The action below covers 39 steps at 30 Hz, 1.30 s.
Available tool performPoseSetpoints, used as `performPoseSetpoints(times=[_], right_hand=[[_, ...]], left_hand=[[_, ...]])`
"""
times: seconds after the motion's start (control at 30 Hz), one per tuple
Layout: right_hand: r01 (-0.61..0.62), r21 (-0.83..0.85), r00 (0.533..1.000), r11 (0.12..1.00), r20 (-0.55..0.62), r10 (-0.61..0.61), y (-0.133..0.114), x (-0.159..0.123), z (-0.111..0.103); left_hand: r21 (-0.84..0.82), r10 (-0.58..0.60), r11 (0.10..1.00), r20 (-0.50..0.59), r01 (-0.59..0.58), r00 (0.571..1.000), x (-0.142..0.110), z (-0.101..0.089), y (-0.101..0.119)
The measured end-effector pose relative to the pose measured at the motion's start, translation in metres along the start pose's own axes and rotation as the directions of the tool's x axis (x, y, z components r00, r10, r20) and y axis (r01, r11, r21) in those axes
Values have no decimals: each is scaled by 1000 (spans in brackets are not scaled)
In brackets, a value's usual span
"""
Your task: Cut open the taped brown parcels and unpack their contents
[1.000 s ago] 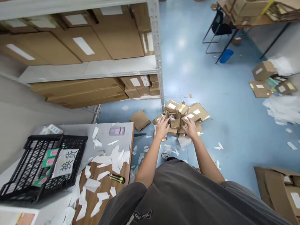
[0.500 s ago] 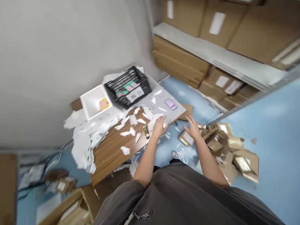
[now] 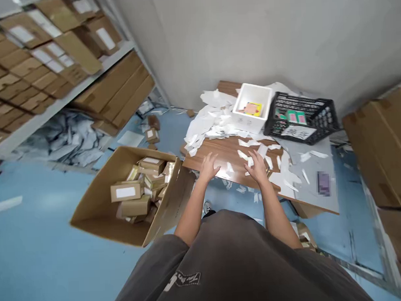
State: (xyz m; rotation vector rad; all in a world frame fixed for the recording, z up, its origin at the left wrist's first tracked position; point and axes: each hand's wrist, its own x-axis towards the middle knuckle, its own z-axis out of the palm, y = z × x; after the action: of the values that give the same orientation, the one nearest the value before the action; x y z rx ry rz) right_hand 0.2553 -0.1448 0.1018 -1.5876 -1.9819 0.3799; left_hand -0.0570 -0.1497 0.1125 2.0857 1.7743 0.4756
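My left hand [image 3: 208, 167] is held over the front edge of a wooden table [image 3: 217, 155], fingers spread and holding nothing. To its right, my right hand [image 3: 257, 168] is also open, with its fingers beside torn white paper scraps [image 3: 244, 155]; whether it touches them I cannot tell. Behind the hands stands a white bin [image 3: 268, 95] with a yellow and pink packet [image 3: 253, 108] inside. A black plastic crate [image 3: 320, 103] next to it holds several green and pink packs [image 3: 292, 116].
Left of the table, a large open cardboard box [image 3: 100, 206] holds several small cartons [image 3: 127, 191]. Shelves [image 3: 114, 54] with cardboard boxes line the left wall. Stacked brown boxes [image 3: 381, 148] stand at right. A blurred purple item [image 3: 323, 184] lies on the table's right end.
The view has swung left, bringing the large cardboard box and left shelves into sight. My hands now appear at the wooden middle of the table instead of its right end. Both remain open.
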Motion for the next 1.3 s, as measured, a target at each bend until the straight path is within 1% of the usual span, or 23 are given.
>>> performPoseSetpoints(times=[0.07,0.13,0.2,0.27,0.37,0.47,0.57,0.63,0.73,0.77,0.83,0.93,1.03,1.1,1.13,1.17,1.2,1.23,1.3], right_hand=[[67,13,995,998,70,-67,-37,24,33],[120,29,983,992,135,-123,-72,45,65],[173,57,964,983,197,-181,-104,63,93],[230,94,937,969,247,-246,-132,81,117],[316,148,889,937,299,-347,-167,110,149],[393,201,827,897,349,-441,-194,137,181],[462,275,740,843,405,-537,-218,158,215],[498,329,672,803,439,-596,-235,167,237],[540,375,562,754,506,-654,-263,173,269],[553,378,524,743,536,-662,-272,174,280],[576,372,453,728,596,-663,-289,175,303],[595,368,364,714,669,-648,-307,174,346],[600,359,292,715,733,-614,-316,174,397],[602,337,262,724,773,-577,-315,173,430],[603,323,253,729,790,-559,-314,173,445],[606,309,246,733,804,-542,-312,173,459],[609,294,242,736,816,-526,-309,174,472],[612,279,238,740,828,-508,-306,174,484],[616,244,224,749,857,-464,-301,174,506]], left_hand=[[-5,-82,997,-30,82,996,-16,-19,-47],[-5,-154,988,-56,154,987,-31,-36,-87],[-2,-224,974,-78,225,971,-46,-51,-120],[-4,-294,955,-99,295,951,-59,-63,-146],[-23,-403,914,-134,404,905,-75,-75,-175],[-37,-515,855,-173,517,839,-89,-81,-193],[-45,-625,776,-194,629,756,-105,-81,-204],[-61,-698,710,-193,701,690,-115,-76,-210],[-101,-787,615,-152,782,598,-130,-60,-224],[-119,-806,591,-131,798,577,-133,-53,-232],[-164,-832,554,-82,816,548,-138,-35,-254],[-247,-852,508,0,825,524,-134,-3,-299],[-325,-846,459,124,827,519,-119,35,-352],[-360,-822,418,241,834,516,-104,63,-382],[-369,-808,394,298,842,509,-97,77,-395],[-370,-799,366,345,854,493,-91,92,-405],[-365,-801,332,378,870,464,-86,105,-412],[-352,-816,289,396,890,422,-83,118,-418],[-319,-868,178,394,931,301,-83,139,-425]])
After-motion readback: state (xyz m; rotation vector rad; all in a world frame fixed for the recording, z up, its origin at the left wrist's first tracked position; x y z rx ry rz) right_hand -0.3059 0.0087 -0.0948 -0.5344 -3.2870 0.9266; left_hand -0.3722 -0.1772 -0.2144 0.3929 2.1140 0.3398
